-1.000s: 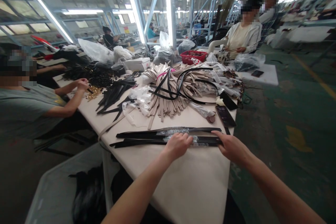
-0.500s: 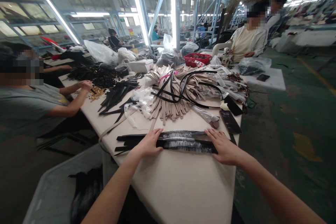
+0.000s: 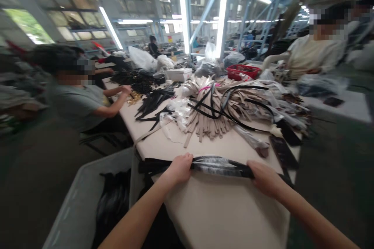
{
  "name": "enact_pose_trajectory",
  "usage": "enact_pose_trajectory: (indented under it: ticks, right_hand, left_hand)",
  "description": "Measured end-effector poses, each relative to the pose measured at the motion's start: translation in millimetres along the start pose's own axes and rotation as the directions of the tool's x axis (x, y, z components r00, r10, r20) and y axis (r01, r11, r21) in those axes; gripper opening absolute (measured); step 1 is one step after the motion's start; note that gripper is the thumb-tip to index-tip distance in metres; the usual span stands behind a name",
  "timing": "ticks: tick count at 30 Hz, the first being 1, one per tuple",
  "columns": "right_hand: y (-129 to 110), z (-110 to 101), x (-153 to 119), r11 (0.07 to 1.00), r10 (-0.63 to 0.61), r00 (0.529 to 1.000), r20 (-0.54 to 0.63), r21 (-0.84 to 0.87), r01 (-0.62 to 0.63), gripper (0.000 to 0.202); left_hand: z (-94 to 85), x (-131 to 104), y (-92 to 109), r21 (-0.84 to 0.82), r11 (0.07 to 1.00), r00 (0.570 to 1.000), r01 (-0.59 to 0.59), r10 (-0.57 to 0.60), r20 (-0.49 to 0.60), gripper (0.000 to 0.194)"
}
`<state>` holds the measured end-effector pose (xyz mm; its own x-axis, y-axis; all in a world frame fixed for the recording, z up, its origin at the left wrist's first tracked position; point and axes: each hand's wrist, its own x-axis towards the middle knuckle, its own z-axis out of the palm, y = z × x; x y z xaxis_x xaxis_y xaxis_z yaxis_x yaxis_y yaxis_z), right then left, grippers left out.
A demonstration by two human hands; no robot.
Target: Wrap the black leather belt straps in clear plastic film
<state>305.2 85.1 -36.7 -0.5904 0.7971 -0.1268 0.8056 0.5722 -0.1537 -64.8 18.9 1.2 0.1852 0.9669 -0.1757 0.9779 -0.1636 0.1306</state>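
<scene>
A bundle of black straps (image 3: 217, 165), with clear plastic wrapped about its middle, stretches across the near part of the table. My left hand (image 3: 179, 169) is closed round the bundle left of the plastic, and loose strap ends stick out beyond it. Further right, my right hand (image 3: 264, 177) grips the same bundle near its other end. Fingers of both hands are partly hidden behind the straps. Just beyond lies a large fan of beige strips (image 3: 204, 124) with a few black straps (image 3: 210, 111) looped on top.
A grey plastic bin (image 3: 78, 186) holding black pieces stands at lower left. A phone (image 3: 283, 151) lies near the table's right edge. Black strips (image 3: 157, 99), a white box (image 3: 179, 74) and a red basket (image 3: 243, 72) are farther back. Co-workers sit at left and right.
Both hands have gone from lying spread on the bundle's ends to gripping it, and the straps are gathered closer together. The view has swung left.
</scene>
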Motion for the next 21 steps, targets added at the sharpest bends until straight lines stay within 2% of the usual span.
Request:
enact_pose_trajectory:
  ticks: [1, 3, 6, 8, 10, 12, 15, 17, 19, 21]
  right_hand:
    - [-0.1, 4.7, -3.6, 1.0, 0.004, 1.0, 0.008, 0.021, -0.004, 0.038]
    - [-1.0, 12.1, -5.3, 0.999, -0.001, 1.0, 0.026, 0.046, 0.0, 0.035]
    - [-20.5, 9.4, 7.5, 0.993, -0.109, 0.994, 0.016, 0.056, 0.108, 0.027]
    - [-55.0, -1.2, 24.7, 0.981, -0.192, 0.981, -0.019, 0.027, 0.193, 0.028]
    - [-106.9, -13.7, 49.5, 0.957, -0.29, 0.955, -0.053, -0.026, 0.289, 0.029]
    - [-172.0, -23.2, 82.1, 0.909, -0.412, 0.909, -0.061, -0.092, 0.406, 0.024]
    - [-285.0, -27.2, 139.9, 0.783, -0.611, 0.791, -0.028, -0.17, 0.598, 0.017]
    - [-365.8, -23.9, 179.3, 0.68, -0.721, 0.693, -0.009, -0.198, 0.706, 0.014]
    - [-447.3, -18.3, 218.1, 0.587, -0.799, 0.601, -0.012, -0.225, 0.777, 0.013]
    - [-526.1, -11.8, 256.6, 0.477, -0.87, 0.492, 0.004, -0.241, 0.845, 0.014]
  left_hand:
    - [-1.9, -13.8, -1.5, -0.01, 1.0, 1.0, 0.027, -0.027, 0.002, 0.029]
    - [-6.0, -49.4, -7.3, -0.047, 0.996, 0.997, 0.076, -0.077, -0.008, 0.03]
    - [-8.2, -125.3, -19.9, -0.167, 0.977, 0.99, 0.129, -0.135, -0.025, 0.031]
    - [-2.6, -186.6, -29.5, -0.273, 0.943, 0.979, 0.191, -0.202, -0.014, 0.031]
    - [10.3, -248.9, -42.5, -0.342, 0.883, 0.943, 0.322, -0.333, 0.028, 0.028]
    - [29.7, -306.5, -61.2, -0.339, 0.789, 0.851, 0.512, -0.519, 0.078, 0.023]
    - [66.0, -380.7, -96.3, -0.285, 0.583, 0.63, 0.761, -0.769, 0.108, 0.026]
    - [91.6, -422.4, -119.2, -0.266, 0.455, 0.496, 0.85, -0.861, 0.109, 0.028]
    - [116.2, -456.7, -139.5, -0.261, 0.363, 0.4, 0.895, -0.91, 0.106, 0.031]
    - [138.4, -480.2, -159.8, -0.256, 0.282, 0.313, 0.925, -0.945, 0.091, 0.032]
